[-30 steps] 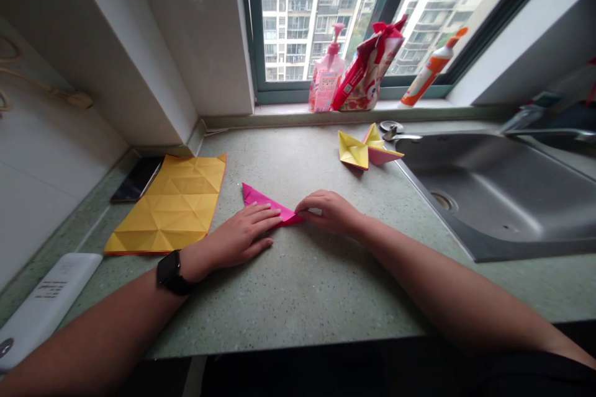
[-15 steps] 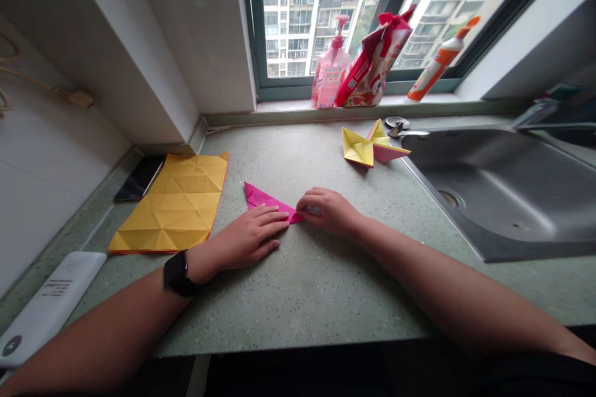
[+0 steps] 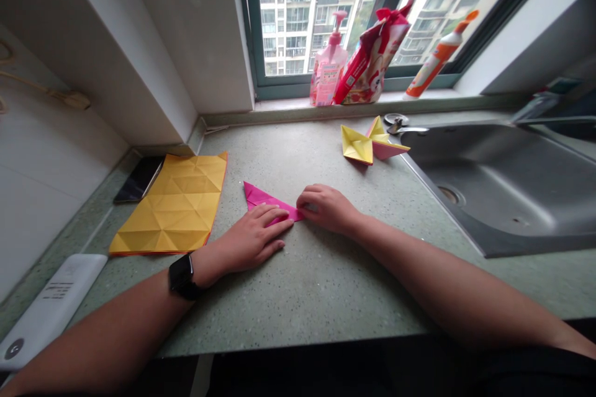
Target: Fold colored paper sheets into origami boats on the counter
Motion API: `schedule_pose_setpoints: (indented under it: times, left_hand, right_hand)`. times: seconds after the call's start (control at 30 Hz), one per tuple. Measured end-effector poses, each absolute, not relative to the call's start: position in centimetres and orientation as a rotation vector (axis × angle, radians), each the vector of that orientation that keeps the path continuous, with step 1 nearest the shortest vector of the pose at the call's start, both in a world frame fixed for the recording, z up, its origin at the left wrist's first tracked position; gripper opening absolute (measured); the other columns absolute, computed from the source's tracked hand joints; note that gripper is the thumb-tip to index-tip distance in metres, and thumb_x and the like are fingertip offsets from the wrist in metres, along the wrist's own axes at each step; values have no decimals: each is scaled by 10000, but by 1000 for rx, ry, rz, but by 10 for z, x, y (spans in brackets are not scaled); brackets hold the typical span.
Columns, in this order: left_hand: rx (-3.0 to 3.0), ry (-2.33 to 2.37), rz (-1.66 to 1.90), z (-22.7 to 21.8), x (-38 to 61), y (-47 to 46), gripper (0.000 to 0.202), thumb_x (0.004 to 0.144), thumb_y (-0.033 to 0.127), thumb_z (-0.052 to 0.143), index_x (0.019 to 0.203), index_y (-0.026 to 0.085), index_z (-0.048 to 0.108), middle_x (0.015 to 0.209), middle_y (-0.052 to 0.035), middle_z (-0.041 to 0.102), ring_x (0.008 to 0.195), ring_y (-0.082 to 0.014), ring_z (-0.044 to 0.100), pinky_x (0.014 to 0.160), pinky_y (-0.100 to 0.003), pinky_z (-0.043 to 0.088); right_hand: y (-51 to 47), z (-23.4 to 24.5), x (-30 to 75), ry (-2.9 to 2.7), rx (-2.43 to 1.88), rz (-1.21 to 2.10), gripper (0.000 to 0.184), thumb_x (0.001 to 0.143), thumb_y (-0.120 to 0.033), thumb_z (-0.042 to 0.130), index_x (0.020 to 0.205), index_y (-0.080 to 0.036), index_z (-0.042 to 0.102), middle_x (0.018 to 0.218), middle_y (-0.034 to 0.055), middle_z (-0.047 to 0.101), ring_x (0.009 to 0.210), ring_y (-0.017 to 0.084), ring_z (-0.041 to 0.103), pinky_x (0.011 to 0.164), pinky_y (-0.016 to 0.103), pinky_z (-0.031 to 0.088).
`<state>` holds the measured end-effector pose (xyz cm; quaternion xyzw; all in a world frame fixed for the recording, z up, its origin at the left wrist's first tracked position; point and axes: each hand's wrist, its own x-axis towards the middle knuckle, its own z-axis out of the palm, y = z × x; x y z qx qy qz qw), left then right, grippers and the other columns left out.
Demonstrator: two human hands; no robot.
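Observation:
A pink piece of folded paper (image 3: 261,196), narrow and pointed at its far left, lies on the speckled counter. Across its middle and near edge rests my left hand (image 3: 254,232), open, fingers stretched out flat. My right hand (image 3: 326,206) is closed at the paper's right tip, its fingers pinching that end; the fingertips partly cover it. Left of my hands is a stack of creased yellow paper (image 3: 179,205). Yellow-and-pink folded paper shapes (image 3: 357,147) stand beyond my right hand.
A steel sink (image 3: 484,248) is set into the counter at right. On the windowsill stand a pink pump bottle (image 3: 328,74), a red bag (image 3: 367,65) and an orange-white bottle (image 3: 435,68). A dark phone (image 3: 138,181) and a white device (image 3: 56,298) lie at left.
My left hand has slid slightly to the right along the pink paper, its fingertips nearer the right end. My right hand keeps its pinch at the tip. The camera view has shifted slightly.

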<state>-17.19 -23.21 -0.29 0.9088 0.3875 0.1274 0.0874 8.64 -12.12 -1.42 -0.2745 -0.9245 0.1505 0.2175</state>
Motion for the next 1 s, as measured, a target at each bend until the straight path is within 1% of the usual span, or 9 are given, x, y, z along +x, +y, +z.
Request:
schedule_pose_setpoints:
  times: [0.07,0.13,0.23,0.27,0.37,0.47,0.6,0.8,1.0]
  left_hand:
    - [2715,1160,374,-3,-172,-232,486,1132,416,525,1568,215,594,1579,-158,597,1463,-358,533,1268,-608,425]
    - [2718,1164,378,-3,-172,-232,482,1132,420,526,1566,222,596,1580,-153,597,1467,-358,529,1271,-612,421]
    - [2719,1163,381,-3,-172,-233,477,1133,409,527,1567,225,594,1581,-147,596,1469,-351,529,1273,-592,424]
    - [2719,1160,379,-3,-172,-233,477,1133,405,527,1569,224,592,1584,-146,594,1469,-349,530,1274,-586,424]
    - [2712,1152,373,-2,-172,-232,485,1131,404,532,1579,227,583,1597,-147,583,1474,-347,525,1281,-587,416]
    - [2708,1150,371,-2,-172,-232,488,1133,411,525,1578,218,583,1602,-152,577,1477,-347,521,1289,-583,405]
    - [2714,1152,379,-3,-171,-232,492,1136,412,514,1588,226,571,1580,-151,590,1467,-344,524,1285,-581,402]
    - [2760,1197,337,-3,-168,-232,496,1135,427,511,1579,219,581,1544,-155,605,1437,-355,532,1277,-581,392]
    - [2770,1234,325,-4,-164,-232,508,1128,444,525,1598,254,558,1521,-137,608,1418,-349,523,1262,-571,392]
  right_hand:
    - [-121,-12,88,-2491,-797,406,105,949,-151,676,906,-239,714,924,26,744,842,182,664,775,311,487]
    - [-121,-10,91,-2408,-809,404,98,974,-172,654,924,-242,701,912,20,736,838,180,666,792,318,502]
    - [-121,-10,93,-2380,-771,405,14,993,-245,687,983,-246,696,967,38,738,923,211,682,873,362,539]
    - [-122,-11,93,-2400,-763,407,41,981,-265,717,1014,-248,699,1017,52,742,981,229,686,911,384,548]
    - [-123,-16,93,-2495,-772,442,201,942,-287,786,1125,-258,707,1204,93,733,1163,277,671,1033,454,551]
    - [-123,-19,91,-2552,-782,502,248,948,-280,786,1183,-266,707,1321,107,706,1264,285,649,1117,492,530]
    - [-123,-21,89,-2556,-825,538,265,950,-306,800,1196,-259,715,1405,123,671,1348,297,618,1180,517,503]
    - [-121,-25,89,-2552,-880,533,325,938,-376,831,1222,-264,717,1497,146,629,1447,336,562,1253,599,434]
    - [-117,-30,96,-2574,-883,565,433,934,-405,846,1323,-278,705,1577,152,580,1545,358,486,1278,608,415]
